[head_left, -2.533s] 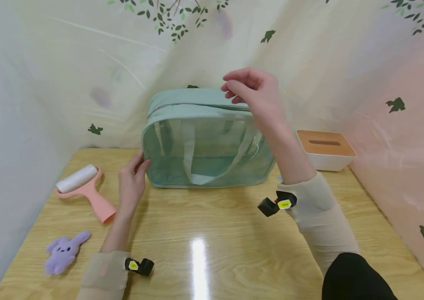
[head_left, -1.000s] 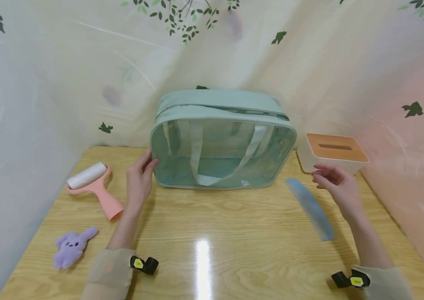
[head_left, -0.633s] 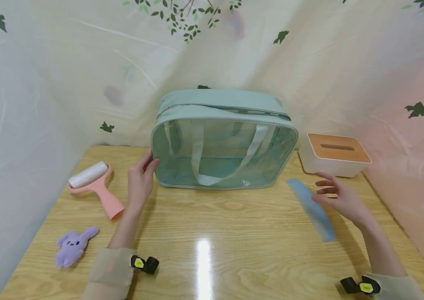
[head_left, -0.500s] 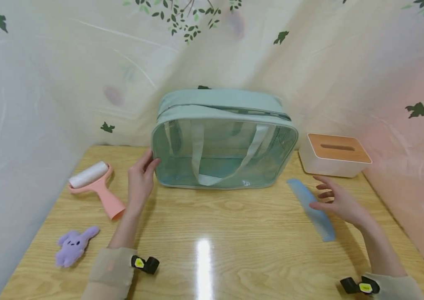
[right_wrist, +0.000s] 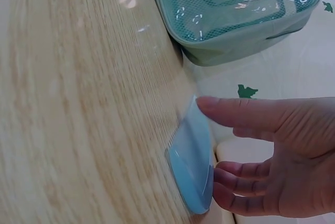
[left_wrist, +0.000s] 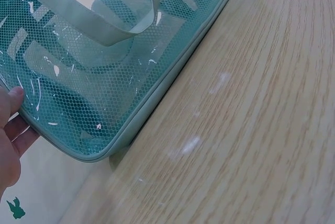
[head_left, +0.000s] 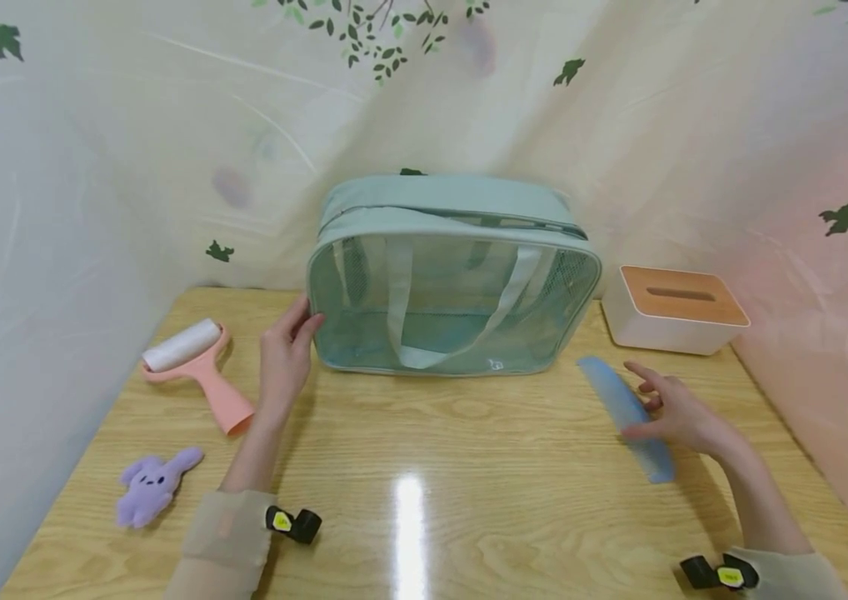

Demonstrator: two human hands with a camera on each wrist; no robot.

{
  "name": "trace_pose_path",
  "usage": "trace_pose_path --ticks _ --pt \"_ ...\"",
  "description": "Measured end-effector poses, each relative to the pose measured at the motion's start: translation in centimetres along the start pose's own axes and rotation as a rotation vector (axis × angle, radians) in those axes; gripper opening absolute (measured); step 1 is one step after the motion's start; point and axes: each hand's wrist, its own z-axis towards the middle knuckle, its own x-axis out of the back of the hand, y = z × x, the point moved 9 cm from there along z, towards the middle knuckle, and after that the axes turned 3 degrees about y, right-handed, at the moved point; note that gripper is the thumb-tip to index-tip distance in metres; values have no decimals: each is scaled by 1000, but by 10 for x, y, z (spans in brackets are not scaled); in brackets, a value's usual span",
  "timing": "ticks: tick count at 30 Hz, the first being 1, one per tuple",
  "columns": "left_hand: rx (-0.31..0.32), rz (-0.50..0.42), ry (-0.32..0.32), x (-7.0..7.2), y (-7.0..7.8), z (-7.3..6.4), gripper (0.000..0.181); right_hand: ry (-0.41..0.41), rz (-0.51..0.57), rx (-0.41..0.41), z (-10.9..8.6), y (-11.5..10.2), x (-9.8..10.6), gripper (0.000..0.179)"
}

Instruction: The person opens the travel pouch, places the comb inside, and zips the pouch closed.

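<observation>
A mint-green see-through bag (head_left: 454, 292) with pale strap handles stands upright at the back of the table, its top zipper partly gaping toward the right. My left hand (head_left: 286, 354) pinches the bag's left side edge, thumb on the front and fingers behind, as the left wrist view also shows. On the right lies a translucent blue comb (head_left: 614, 398). My right hand (head_left: 682, 417) hovers low at the comb with thumb and fingers spread. In the right wrist view the thumb and fingers lie at the edges of the comb (right_wrist: 191, 156), not closed round it.
A white tissue box with a wooden lid (head_left: 682, 308) stands behind my right hand. To the left lie a pink-handled lint roller (head_left: 210, 379) and a small purple plush toy (head_left: 152, 486) on the wooden table (head_left: 484, 483). A patterned cloth (head_left: 259, 142) hangs behind.
My right hand has come down from above the bag's top to the comb on the right, its fingers spreading. My left hand has stayed at the bag's edge.
</observation>
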Motion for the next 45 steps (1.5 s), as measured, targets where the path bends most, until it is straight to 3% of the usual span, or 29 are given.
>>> trace_pose_path --ticks 6,13,28,36,45 --pt "-22 -2 16 0 0 0 36 1 -46 -30 -1 5 -1 113" --pt "15 -19 -6 -1 -2 0 37 -36 -50 -92 -1 10 -4 114" --pt "27 -19 -8 0 -4 0 37 -100 -4 -90 -3 8 -12 115" --pt "3 -23 -8 0 0 0 36 -42 -113 -84 -3 6 -8 113" --pt "17 -21 -12 0 -1 -1 36 80 -73 -73 0 4 9 89"
